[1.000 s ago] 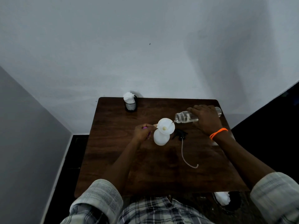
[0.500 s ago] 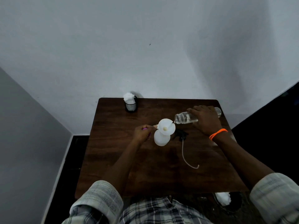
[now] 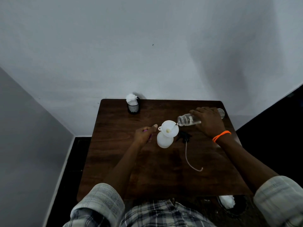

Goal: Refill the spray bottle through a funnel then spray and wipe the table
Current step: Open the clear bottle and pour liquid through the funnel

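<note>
A white spray bottle body (image 3: 164, 141) stands near the middle of the dark wooden table (image 3: 164, 169) with a white funnel (image 3: 169, 128) seated in its neck. My right hand (image 3: 209, 122) grips a clear water bottle (image 3: 188, 120), tipped on its side with its mouth at the funnel's right rim, and a thin stream runs into the funnel. My left hand (image 3: 145, 134) sits just left of the spray bottle, fingers curled around a small purple thing, thumb pointing toward the funnel. The black spray head (image 3: 184, 137) with its long dip tube (image 3: 191, 158) lies on the table to the right.
A black mesh cup (image 3: 134, 107) stuffed with white tissue stands at the table's back left edge. White tissue in a dark bin (image 3: 227, 203) sits on the floor beyond the table's near right corner. Walls close in behind and to the left.
Hardly anything has moved. The clear bottle stays tipped at the funnel and my left thumb has lifted slightly toward the funnel's tab.
</note>
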Motion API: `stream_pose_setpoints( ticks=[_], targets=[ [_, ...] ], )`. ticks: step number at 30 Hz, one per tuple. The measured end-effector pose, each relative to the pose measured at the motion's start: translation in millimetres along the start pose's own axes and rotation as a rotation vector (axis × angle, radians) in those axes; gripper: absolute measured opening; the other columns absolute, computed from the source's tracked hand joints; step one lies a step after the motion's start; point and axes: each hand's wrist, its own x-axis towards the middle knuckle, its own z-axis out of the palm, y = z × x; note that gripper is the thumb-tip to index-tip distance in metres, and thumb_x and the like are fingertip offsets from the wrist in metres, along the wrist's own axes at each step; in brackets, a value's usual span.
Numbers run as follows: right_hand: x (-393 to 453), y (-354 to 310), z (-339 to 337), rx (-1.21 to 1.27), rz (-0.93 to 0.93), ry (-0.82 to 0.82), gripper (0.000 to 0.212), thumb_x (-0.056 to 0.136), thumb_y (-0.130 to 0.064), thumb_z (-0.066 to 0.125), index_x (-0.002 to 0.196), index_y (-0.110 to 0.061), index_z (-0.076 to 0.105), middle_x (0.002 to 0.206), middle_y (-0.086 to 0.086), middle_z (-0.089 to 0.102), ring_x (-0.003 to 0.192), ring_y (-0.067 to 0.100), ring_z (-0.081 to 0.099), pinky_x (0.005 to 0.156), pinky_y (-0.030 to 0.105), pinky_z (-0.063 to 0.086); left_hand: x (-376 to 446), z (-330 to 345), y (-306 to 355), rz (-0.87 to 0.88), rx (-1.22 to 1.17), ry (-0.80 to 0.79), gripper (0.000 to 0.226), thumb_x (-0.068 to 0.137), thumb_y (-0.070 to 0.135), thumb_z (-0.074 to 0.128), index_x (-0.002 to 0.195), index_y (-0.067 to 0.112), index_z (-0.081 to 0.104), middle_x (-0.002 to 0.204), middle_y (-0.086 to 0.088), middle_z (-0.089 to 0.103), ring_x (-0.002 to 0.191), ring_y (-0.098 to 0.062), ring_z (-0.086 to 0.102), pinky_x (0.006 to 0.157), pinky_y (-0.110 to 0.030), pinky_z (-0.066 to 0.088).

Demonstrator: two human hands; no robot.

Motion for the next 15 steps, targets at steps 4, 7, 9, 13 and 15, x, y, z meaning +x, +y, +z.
stream_pose_setpoints(
  ticks=[4,7,9,13,15],
  targets=[
    [0.5,0.0,-0.6,0.003,0.003,-0.009,0.058,0.061,-0.029,0.062,0.118,-0.019,0.071,0.105,0.004,0.071,0.099,0.033,0.066,0.085,0.046,0.044,-2.1,-2.2,2.9,-0.010,-0.029,0.046,0.057,0.090,0.051,0.069,0.085,-0.006,0.072,0.054,-0.009,0.053,0.043,-0.017,0.047,0.043,-0.023,0.037],
    [0.9,-0.9,-1.0,0.002,0.004,-0.009,0.058,0.061,-0.029,0.061,0.116,-0.018,0.071,0.104,0.004,0.071,0.098,0.033,0.066,0.085,0.046,0.044,-1.9,-3.8,5.7,-0.134,-0.065,0.097,0.059,0.091,0.057,0.062,0.081,-0.001,0.070,0.059,-0.012,0.060,0.042,-0.019,0.051,0.042,-0.024,0.038],
    [1.0,-1.3,-1.2,0.003,0.001,0.001,0.057,0.061,-0.029,0.061,0.116,-0.018,0.071,0.103,0.004,0.071,0.097,0.033,0.066,0.085,0.046,0.044,-1.6,-5.5,4.9,-0.187,-0.099,0.111,0.056,0.094,0.054,0.055,0.083,0.001,0.069,0.063,-0.012,0.062,0.043,-0.019,0.052,0.044,-0.024,0.038],
    [1.7,-0.8,-0.7,-0.012,-0.010,0.010,0.058,0.061,-0.030,0.061,0.116,-0.018,0.072,0.103,0.005,0.071,0.098,0.033,0.066,0.085,0.046,0.045,-1.8,-7.2,4.4,-0.241,-0.137,0.098,0.047,0.094,0.041,0.043,0.088,0.001,0.067,0.063,-0.012,0.061,0.045,-0.019,0.051,0.044,-0.025,0.036],
    [2.5,-0.6,0.7,-0.023,-0.008,0.004,0.059,0.061,-0.031,0.060,0.117,-0.018,0.071,0.105,0.005,0.071,0.100,0.033,0.066,0.086,0.046,0.043,0.5,-7.0,4.3,-0.254,-0.139,0.111,0.041,0.091,0.034,0.042,0.089,0.001,0.066,0.064,-0.014,0.061,0.044,-0.021,0.051,0.042,-0.023,0.032]
  ],
)
